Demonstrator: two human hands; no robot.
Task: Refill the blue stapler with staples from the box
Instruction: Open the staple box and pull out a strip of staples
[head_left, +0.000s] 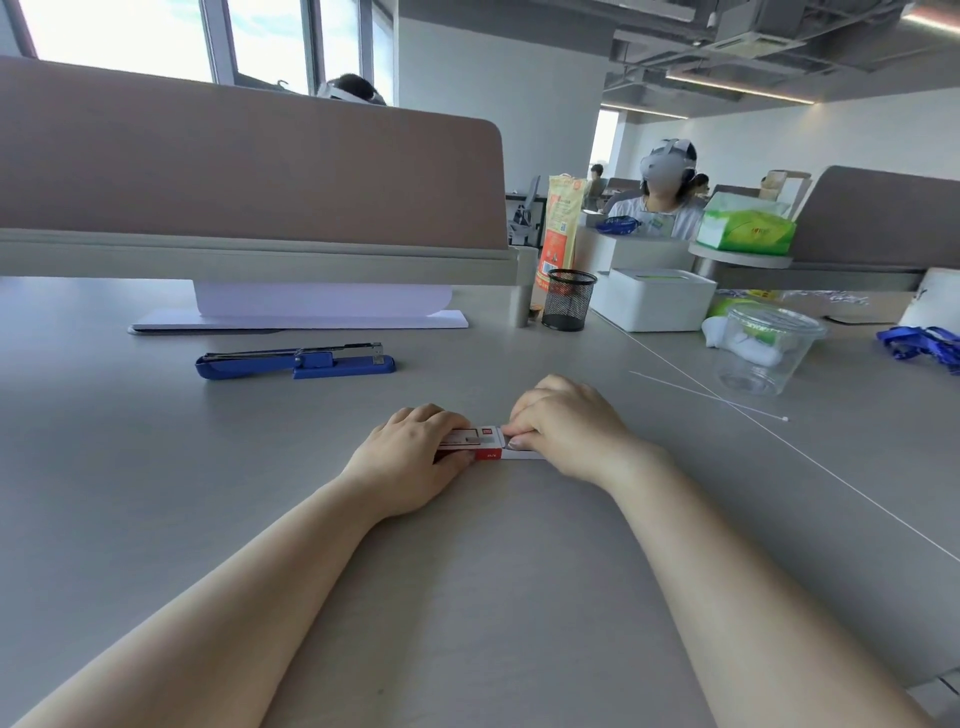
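Observation:
A small red and white staple box lies on the grey desk in front of me. My left hand grips the box's sleeve from the left. My right hand pinches the white inner tray, which sticks out a little at the box's right end. The blue stapler lies flat on the desk to the far left of my hands, its top swung open so the metal staple channel shows. Neither hand touches the stapler.
A white sheet stack rests against the desk divider behind the stapler. To the right stand a black mesh pen cup, a white box and a clear plastic cup. Thin white sticks lie right of my hands.

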